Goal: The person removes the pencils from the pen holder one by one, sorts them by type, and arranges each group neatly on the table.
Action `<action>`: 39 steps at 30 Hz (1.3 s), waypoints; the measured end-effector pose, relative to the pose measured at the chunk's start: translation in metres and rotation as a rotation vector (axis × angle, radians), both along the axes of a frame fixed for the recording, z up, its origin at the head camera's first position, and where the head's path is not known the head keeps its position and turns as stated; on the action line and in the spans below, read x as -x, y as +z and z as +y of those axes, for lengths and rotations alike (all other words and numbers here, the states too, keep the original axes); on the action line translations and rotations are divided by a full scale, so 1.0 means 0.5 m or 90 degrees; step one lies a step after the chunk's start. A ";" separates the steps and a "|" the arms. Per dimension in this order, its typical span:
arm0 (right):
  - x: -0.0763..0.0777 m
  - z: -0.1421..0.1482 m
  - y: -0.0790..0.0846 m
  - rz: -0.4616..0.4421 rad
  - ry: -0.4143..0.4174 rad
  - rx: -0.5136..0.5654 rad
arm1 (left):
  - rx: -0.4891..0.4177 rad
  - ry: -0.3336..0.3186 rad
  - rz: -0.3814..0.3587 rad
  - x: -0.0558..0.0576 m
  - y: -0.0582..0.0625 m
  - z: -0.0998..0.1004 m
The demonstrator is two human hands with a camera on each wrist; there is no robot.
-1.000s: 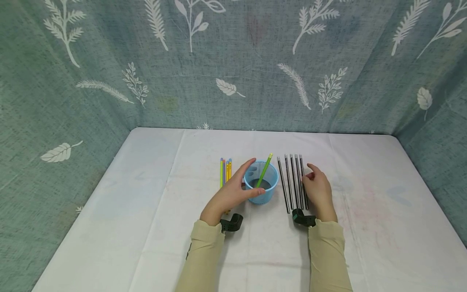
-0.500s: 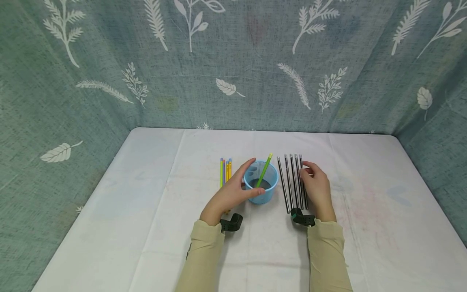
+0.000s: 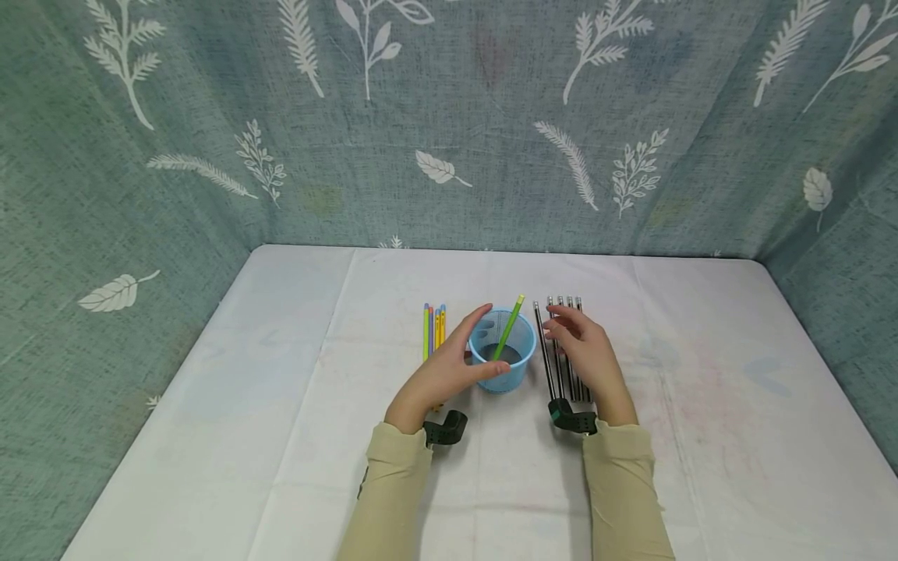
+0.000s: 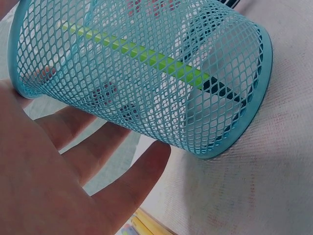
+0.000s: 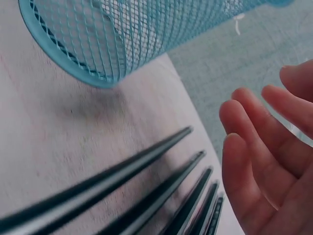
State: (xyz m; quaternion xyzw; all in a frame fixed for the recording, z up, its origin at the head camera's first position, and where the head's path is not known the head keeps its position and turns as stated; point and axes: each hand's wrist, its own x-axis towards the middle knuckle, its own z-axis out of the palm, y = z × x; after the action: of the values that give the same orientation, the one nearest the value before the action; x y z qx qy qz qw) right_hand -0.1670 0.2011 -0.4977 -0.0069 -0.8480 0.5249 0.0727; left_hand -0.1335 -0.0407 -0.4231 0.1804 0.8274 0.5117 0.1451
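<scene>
In the head view my left hand (image 3: pixel 445 374) holds a light-blue mesh pencil cup (image 3: pixel 507 382), thumb at the near side and fingers round the left and back. The cup stands upright on the table. A green pencil (image 3: pixel 508 327) leans inside it, its dark tip at the bottom in the left wrist view. My right hand (image 3: pixel 588 354) hovers over several dark, shiny pencils (image 3: pixel 543 351) lying side by side right of the cup. Its fingers are loosely bent and hold nothing. The right wrist view shows the fingers (image 5: pixel 244 147) apart from the pencils and the cup.
Left of the cup lie several coloured pencils (image 3: pixel 440 323), yellow, green and others, partly hidden behind my left hand. White cloth (image 3: pixel 295 467) covers the table. A grey-green leaf-patterned curtain (image 3: pixel 491 210) borders the back and sides.
My right hand has moved left, from the right end of the dark pencils to above their left part, near the cup. The left hand, cup and green pencil have stayed put.
</scene>
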 end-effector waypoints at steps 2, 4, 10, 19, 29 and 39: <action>-0.002 -0.007 0.003 0.002 0.013 0.000 | -0.002 -0.001 -0.002 0.000 0.000 0.000; -0.012 -0.016 0.023 -0.005 0.032 0.007 | -0.004 -0.003 -0.003 0.000 0.000 -0.001; -0.057 -0.047 0.121 -0.048 0.129 0.077 | -0.007 -0.006 -0.004 0.001 -0.001 0.000; -0.067 -0.056 0.145 -0.089 0.135 0.066 | -0.005 -0.005 -0.001 0.002 -0.004 0.000; -0.073 -0.066 0.154 -0.121 0.218 0.040 | -0.001 -0.009 0.009 0.002 -0.003 -0.001; -0.070 -0.069 0.137 -0.127 0.297 0.124 | -0.003 -0.014 0.006 0.002 -0.003 -0.002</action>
State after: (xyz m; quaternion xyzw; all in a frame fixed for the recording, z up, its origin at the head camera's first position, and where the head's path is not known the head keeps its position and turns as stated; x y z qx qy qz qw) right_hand -0.1320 0.1664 -0.4290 0.1297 -0.7750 0.6035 -0.1353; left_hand -0.1343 -0.0416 -0.4244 0.1921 0.8250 0.5110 0.1462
